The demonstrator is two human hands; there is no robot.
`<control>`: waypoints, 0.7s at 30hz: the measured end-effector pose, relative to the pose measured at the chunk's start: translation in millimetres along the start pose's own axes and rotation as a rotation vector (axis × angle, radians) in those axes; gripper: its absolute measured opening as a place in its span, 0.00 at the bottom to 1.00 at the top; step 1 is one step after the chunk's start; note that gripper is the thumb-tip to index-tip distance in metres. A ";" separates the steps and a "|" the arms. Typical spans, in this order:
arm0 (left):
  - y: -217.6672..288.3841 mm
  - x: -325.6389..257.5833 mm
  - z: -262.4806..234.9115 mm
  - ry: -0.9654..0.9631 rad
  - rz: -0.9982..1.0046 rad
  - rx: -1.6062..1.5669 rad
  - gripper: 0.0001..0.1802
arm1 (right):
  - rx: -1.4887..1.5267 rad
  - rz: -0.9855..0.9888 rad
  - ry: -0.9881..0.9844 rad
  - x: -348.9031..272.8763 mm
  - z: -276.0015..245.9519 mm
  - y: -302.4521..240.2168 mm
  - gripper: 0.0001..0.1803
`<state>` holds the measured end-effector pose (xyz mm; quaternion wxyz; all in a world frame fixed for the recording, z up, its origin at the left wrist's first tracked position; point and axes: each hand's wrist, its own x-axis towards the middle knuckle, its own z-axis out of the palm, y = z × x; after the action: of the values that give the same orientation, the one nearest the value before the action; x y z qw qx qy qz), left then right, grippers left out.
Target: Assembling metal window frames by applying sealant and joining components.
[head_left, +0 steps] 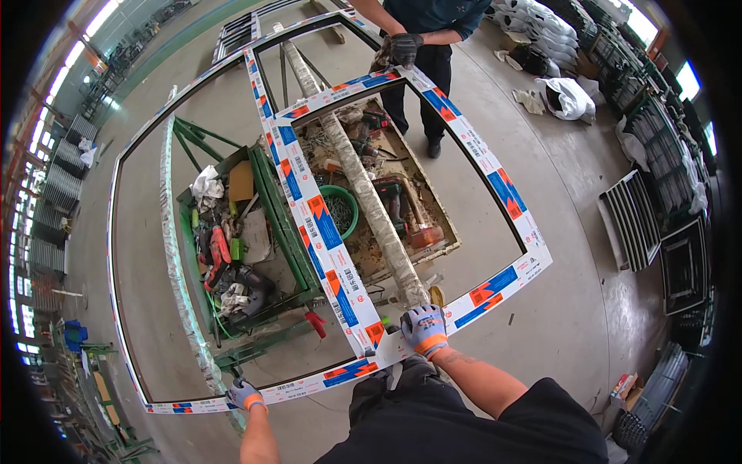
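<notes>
The right hand (423, 328), in a grey glove with an orange cuff, is clamped on the near rail of the smaller white window frame wrapped in blue-and-orange protective film (325, 232), close to its near left corner. The left hand (245, 394), gloved alike, is closed on the near rail of the larger white window frame (116, 255), near its left corner; its fingertips are hidden behind the rail. The smaller frame lies tilted across the larger one, its far rail held by a co-worker's dark-gloved hand (403, 46); that person is cut off at the picture's top edge. Through both openings a green metal trolley (270, 209) loaded with tools and rags, a shallow wooden tray of hardware (433, 224) and a green bowl of screws (340, 210) show below; the small items are too cluttered to tell apart. A long grey wrapped bar (371, 209) runs beneath the smaller frame. Open grey concrete floor (572, 255) extends to the right of the frames. Stacked dark frames (657, 178) line the right side, and white sacks (541, 31) lie beyond.
</notes>
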<state>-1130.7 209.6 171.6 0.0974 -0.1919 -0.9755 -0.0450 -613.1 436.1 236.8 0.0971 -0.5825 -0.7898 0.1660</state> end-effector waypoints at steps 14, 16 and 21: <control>-2.2 0.0 5.2 0.042 0.040 0.032 0.06 | -0.002 -0.006 0.012 -0.3 1.3 1.1 0.10; -2.0 0.0 4.6 0.048 0.050 0.029 0.05 | 0.000 -0.006 0.013 -0.6 2.7 1.7 0.10; -2.5 0.7 2.9 0.033 0.050 0.031 0.04 | 0.004 0.028 -0.049 0.0 -1.4 -1.3 0.12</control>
<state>-1132.7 207.9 168.8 0.1175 -0.2139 -0.9693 -0.0305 -613.8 436.0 238.6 0.0767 -0.5891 -0.7832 0.1832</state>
